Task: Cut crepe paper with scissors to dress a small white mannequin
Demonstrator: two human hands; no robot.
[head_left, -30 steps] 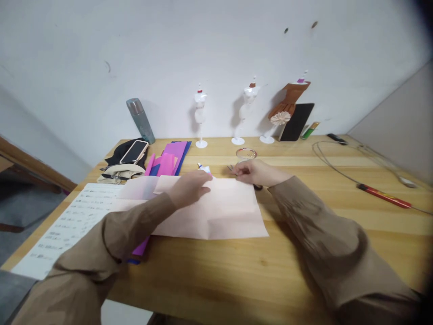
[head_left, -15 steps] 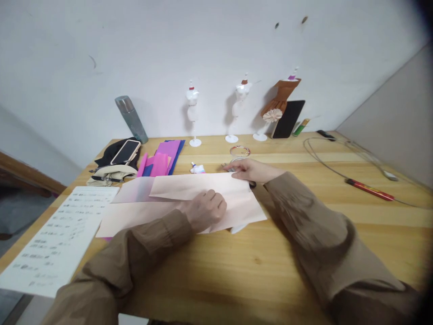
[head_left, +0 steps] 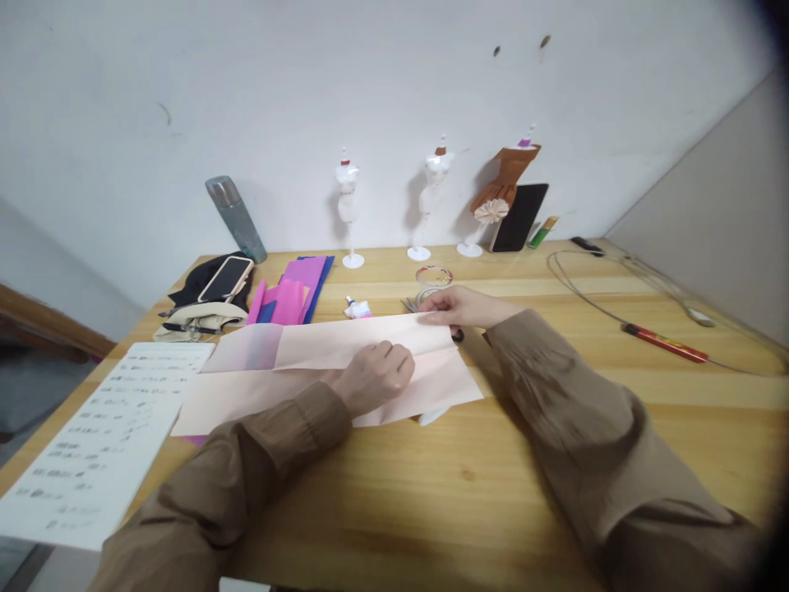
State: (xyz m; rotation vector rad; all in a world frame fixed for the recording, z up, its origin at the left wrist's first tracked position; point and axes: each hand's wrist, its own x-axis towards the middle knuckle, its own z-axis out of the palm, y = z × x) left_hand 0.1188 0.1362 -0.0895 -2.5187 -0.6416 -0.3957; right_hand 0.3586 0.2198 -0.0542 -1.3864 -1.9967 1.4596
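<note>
A large pale pink sheet of paper [head_left: 259, 386] lies on the wooden table [head_left: 431, 493], its far part folded over toward me. My left hand [head_left: 376, 374] rests on the sheet near its front edge, fingers curled into a loose fist pressing the paper. My right hand [head_left: 459, 306] pinches the far right corner of the folded flap. Just behind that hand lie scissors [head_left: 410, 305] and a roll of clear tape [head_left: 433, 276]. A small glue tube [head_left: 357, 309] sits beyond the sheet.
Pink, purple and blue papers [head_left: 296, 292] lie behind the sheet. A printed white page [head_left: 99, 436] is at the left. A phone on dark cloth [head_left: 227, 278], a grey bottle [head_left: 235, 218], three white mannequin stands [head_left: 348, 201], a tablet [head_left: 519, 218], a red pen [head_left: 662, 343] and a cable [head_left: 592, 288] stand around.
My left hand drew back from the sheet's far edge to its front part and curled into a fist. The far part of the sheet got folded toward me. My right hand stayed at the corner.
</note>
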